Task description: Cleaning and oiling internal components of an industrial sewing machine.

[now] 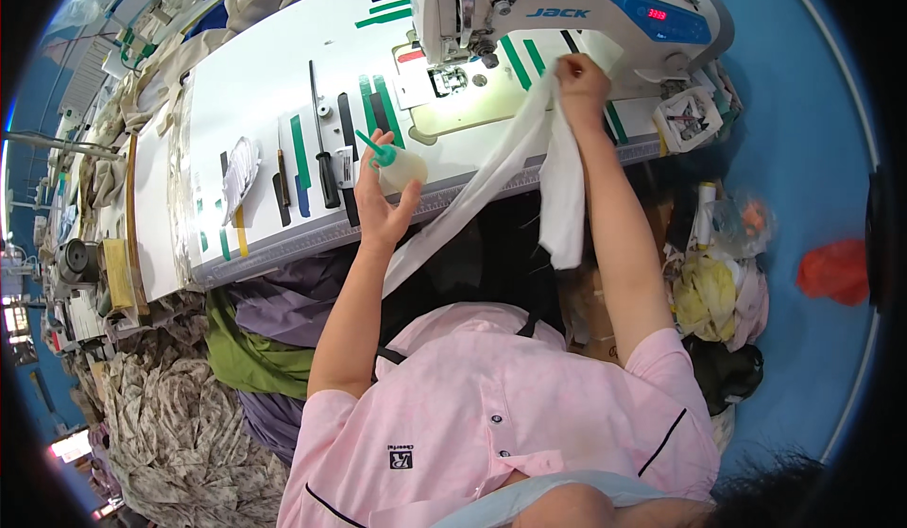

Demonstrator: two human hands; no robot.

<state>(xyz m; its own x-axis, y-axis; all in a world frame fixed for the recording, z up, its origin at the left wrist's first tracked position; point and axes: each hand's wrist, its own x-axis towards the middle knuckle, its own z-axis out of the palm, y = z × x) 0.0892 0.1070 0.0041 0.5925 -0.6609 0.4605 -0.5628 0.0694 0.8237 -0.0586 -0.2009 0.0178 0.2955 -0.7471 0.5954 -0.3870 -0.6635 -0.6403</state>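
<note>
Up-left, green nozzle of oil bottle (397, 164) gripped in left hand (378, 197); right hand (581, 79) clutching white cloth (557, 188).

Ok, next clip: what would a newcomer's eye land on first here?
Probably the white sewing machine at the top of the white table, with the right hand gripping a white cloth beside it. Next, the left hand at the table's near edge, holding a small bottle with a green nozzle.

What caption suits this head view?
Left hand holds a small oil bottle; right hand wipes a white sewing machine with a cloth.
</note>
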